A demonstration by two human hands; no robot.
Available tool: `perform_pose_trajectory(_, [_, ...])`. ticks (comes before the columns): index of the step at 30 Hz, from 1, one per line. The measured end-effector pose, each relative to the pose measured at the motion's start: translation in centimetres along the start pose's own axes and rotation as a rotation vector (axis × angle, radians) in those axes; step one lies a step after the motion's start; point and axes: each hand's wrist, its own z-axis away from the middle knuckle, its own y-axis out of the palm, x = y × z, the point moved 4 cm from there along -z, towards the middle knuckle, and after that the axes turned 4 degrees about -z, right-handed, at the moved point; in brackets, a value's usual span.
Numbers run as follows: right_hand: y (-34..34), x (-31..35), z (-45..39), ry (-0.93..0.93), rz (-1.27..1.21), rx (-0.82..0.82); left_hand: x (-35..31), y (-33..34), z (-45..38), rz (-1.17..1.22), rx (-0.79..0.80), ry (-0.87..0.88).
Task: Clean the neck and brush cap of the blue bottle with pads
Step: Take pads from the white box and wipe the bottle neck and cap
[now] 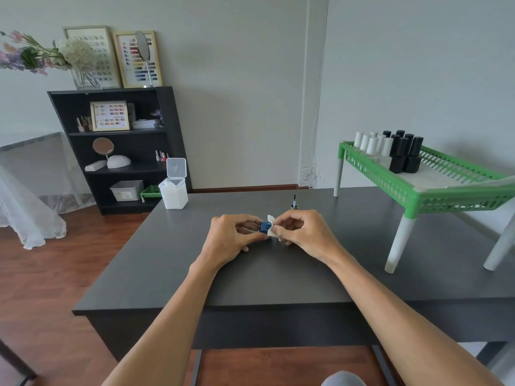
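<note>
My left hand [232,237] grips a small blue bottle [264,226], tipped so that its open neck points right. My right hand [302,232] pinches a white pad [271,233] and presses it against the neck of the bottle. Both hands rest low over the dark grey table [278,274], near its middle. The brush cap [294,203] stands upright on the table just behind my right hand, with its dark brush pointing up. Most of the bottle's body is hidden by my left fingers.
A white pad box [174,190] with its lid flipped up stands at the table's back left corner. A green rack [423,185] on white legs holds several white and black bottles at the right. A black shelf unit [119,146] stands by the wall.
</note>
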Motion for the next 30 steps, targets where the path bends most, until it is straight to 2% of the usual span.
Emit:
perform_pose_trajectory(14, [0.10, 0.33, 0.04, -0.005, 0.019, -0.003, 0.20, 0.31, 0.05, -0.064, -0.028, 0.031])
perform_pose_trajectory(19, [-0.07, 0.21, 0.02, -0.007, 0.022, -0.054, 0.22, 0.25, -0.02, -0.083, -0.033, 0.027])
perform_pose_trajectory(24, [0.19, 0.32, 0.05, -0.002, 0.018, 0.005, 0.19, 0.26, -0.02, -0.132, -0.032, 0.046])
perform_pose_trajectory(30, [-0.06, 0.17, 0.01, 0.001, 0.030, -0.054, -0.11, 0.24, -0.02, -0.179, -0.034, 0.073])
